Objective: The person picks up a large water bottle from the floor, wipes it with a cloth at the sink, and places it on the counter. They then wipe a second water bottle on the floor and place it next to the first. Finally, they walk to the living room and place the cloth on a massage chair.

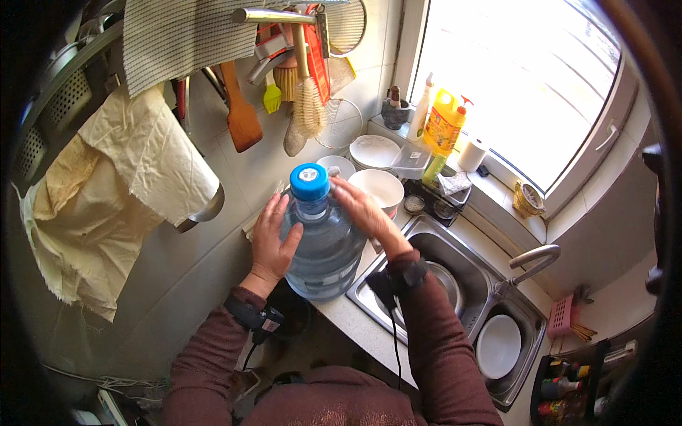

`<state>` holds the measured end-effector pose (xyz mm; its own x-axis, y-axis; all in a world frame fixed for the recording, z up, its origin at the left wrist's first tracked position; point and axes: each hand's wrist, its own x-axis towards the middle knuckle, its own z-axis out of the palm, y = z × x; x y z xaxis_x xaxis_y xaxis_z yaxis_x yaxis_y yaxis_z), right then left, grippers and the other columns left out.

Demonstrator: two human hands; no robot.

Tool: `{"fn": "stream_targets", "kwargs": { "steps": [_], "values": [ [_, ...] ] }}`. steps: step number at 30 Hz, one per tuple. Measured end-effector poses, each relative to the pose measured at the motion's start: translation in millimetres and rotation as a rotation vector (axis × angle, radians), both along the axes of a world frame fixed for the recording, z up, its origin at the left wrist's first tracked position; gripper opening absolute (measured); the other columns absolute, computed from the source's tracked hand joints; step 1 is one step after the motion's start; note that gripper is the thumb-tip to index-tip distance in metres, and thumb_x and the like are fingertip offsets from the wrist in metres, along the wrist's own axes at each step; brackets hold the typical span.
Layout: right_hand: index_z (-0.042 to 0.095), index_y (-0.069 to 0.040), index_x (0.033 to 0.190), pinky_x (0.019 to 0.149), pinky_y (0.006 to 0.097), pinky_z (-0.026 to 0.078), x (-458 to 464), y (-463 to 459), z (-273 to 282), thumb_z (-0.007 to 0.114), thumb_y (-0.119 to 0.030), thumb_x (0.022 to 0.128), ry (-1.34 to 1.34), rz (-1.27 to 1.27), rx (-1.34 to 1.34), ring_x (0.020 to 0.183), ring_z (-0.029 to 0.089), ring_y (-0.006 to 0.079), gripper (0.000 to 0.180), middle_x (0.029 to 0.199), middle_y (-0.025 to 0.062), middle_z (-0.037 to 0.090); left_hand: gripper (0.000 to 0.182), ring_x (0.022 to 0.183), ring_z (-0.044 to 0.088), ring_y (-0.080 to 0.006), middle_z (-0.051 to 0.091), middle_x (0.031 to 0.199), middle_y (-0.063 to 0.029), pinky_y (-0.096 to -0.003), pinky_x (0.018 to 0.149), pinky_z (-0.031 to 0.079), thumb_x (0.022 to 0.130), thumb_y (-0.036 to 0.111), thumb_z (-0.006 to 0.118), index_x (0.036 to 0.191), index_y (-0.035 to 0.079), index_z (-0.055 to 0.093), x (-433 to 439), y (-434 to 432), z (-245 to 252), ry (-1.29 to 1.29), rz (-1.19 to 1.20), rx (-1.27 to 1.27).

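Observation:
A large clear plastic water jug with a blue cap stands upright at the counter's left end. My left hand lies against the jug's left shoulder, its fingers spread and pointing up. On the other side my right hand rests along the right shoulder near the neck, fingers extended. Neither hand is closed around the jug. Behind it are a white bowl and stacked white plates.
Right of the jug is a double steel sink with a faucet and a white bowl. Wooden spatula, brushes and cloths hang above. Detergent bottles line the windowsill. Sauce bottles stand lower right. Straps with cables circle both wrists.

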<state>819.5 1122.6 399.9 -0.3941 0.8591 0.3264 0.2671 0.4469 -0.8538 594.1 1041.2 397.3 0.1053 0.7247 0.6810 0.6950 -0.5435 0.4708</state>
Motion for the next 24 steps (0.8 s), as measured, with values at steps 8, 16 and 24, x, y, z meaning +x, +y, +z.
{"fn": "stream_targets", "kwargs": {
  "steps": [8, 16, 24],
  "values": [
    [0.057, 0.003, 0.123, 0.100, 0.0311, 0.040, -5, -27, -9, 0.045, -0.033, 0.098, -0.008, -0.224, 0.300, 0.119, 0.054, 0.0308, 0.045, 0.127, 0.0189, 0.058, 0.053, 0.124, 0.046, -0.0380, 0.047, 0.135, -0.0227, -0.0425, 0.104, 0.036, 0.089, 0.032, 0.058, 0.132, 0.002, 0.048, 3, -3, 1, -0.032, 0.030, 0.010],
    [0.050, -0.003, 0.133, 0.113, 0.0469, 0.022, -48, -150, -15, 0.057, -0.016, 0.088, -0.302, -0.364, 0.606, 0.137, 0.033, 0.0331, 0.047, 0.144, 0.0184, 0.042, 0.050, 0.127, 0.043, -0.0373, 0.045, 0.138, -0.0212, -0.0414, 0.107, 0.032, 0.097, 0.036, 0.047, 0.135, 0.004, 0.046, -3, 3, -6, -0.049, -0.010, -0.006],
    [0.057, -0.006, 0.121, 0.109, 0.0428, 0.030, -100, -124, 17, 0.062, -0.022, 0.081, -0.653, -0.155, 0.850, 0.128, 0.043, 0.0278, 0.044, 0.133, 0.0136, 0.051, 0.094, 0.141, 0.022, -0.0251, 0.026, 0.152, -0.0156, -0.0372, 0.116, 0.013, 0.089, 0.074, 0.020, 0.149, 0.001, 0.019, -25, 1, 6, -0.997, -0.604, -0.588]
  ]
}}
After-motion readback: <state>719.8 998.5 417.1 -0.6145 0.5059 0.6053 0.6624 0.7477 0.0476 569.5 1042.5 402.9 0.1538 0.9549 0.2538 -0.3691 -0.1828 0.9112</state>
